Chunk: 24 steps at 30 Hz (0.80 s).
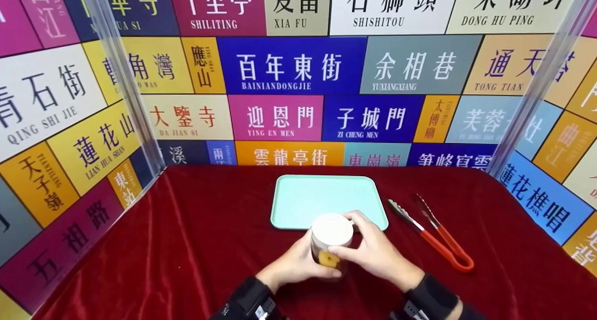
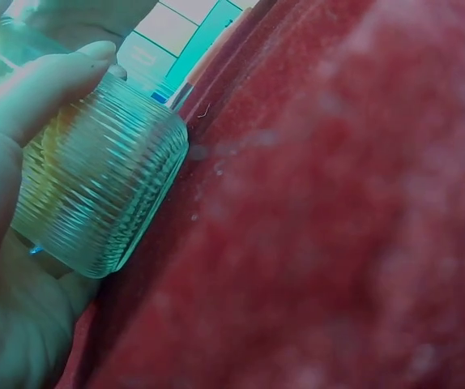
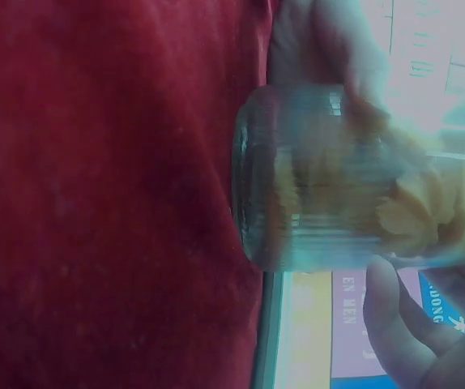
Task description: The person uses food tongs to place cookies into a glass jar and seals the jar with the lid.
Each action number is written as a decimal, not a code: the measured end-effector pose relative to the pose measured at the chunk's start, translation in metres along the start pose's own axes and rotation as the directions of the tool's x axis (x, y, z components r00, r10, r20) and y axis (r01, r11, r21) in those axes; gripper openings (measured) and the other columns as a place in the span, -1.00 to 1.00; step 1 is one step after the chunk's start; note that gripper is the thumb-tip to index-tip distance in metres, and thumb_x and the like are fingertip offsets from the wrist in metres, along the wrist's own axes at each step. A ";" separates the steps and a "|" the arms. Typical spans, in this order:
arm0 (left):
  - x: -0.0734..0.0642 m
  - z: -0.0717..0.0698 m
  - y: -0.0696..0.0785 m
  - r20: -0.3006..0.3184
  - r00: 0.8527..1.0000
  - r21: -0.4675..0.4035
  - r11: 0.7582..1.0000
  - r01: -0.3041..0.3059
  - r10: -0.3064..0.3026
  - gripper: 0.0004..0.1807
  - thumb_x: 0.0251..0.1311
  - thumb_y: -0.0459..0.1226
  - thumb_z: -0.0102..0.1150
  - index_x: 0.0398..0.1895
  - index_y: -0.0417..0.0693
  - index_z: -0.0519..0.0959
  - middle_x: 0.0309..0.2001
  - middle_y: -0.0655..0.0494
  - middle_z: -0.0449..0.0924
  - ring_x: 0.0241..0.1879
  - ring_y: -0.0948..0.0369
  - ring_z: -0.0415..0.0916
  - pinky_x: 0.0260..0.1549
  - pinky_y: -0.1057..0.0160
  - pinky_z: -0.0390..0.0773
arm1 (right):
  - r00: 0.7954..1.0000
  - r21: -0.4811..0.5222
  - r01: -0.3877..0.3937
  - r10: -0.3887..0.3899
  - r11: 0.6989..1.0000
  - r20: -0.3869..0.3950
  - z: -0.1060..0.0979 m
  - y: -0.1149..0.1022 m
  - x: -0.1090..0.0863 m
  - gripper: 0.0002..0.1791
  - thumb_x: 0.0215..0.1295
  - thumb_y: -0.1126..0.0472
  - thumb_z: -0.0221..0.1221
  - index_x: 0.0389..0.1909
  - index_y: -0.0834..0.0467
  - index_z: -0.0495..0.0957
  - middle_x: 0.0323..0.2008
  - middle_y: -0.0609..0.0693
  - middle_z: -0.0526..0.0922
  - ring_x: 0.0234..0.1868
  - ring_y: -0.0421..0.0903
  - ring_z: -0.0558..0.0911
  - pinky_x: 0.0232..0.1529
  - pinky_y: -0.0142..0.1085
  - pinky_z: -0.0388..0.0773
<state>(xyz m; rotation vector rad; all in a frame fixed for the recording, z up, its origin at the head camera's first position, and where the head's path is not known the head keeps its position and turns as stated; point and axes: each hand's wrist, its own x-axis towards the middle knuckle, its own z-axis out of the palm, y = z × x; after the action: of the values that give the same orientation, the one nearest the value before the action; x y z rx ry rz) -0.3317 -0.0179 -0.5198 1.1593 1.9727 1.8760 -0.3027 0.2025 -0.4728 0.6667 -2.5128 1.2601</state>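
Note:
A ribbed clear glass jar (image 1: 330,260) with a white lid (image 1: 332,229) stands upright between both hands, in front of the tray. Yellow-brown pieces (image 3: 415,207) show through the glass; their kind is unclear. My left hand (image 1: 296,263) grips the jar's lower body, its thumb across the near side. My right hand (image 1: 377,253) holds the upper part from the right, thumb just below the lid and fingers behind it. In the left wrist view, the jar's base is close to the red cloth; whether it touches, I cannot tell.
Behind the jar lies a pale green tray (image 1: 326,198). Metal tongs with red handles (image 1: 443,245) lie to its right, their arms spread. Red velvet cloth (image 1: 196,245) covers the table. Panels of coloured street-sign lettering (image 1: 289,66) enclose the back and sides.

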 end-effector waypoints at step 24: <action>0.000 -0.002 -0.003 -0.009 0.999 0.060 0.997 0.042 -0.041 0.11 -0.06 -0.31 0.71 0.54 0.23 0.23 0.30 0.22 0.54 0.24 0.20 0.55 0.35 0.21 0.47 | 0.998 -0.079 -0.059 0.060 0.995 0.014 0.000 -0.006 -0.001 -0.20 0.08 -0.27 0.58 0.19 0.05 0.49 0.08 -0.10 0.61 0.13 -0.10 0.60 0.21 0.03 0.53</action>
<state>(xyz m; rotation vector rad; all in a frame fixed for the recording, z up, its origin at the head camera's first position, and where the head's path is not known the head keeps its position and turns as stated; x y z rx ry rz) -0.3340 -0.0188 -0.5225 1.1191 2.0549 1.8159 -0.2984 0.1996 -0.4693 0.5905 -2.5989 1.1729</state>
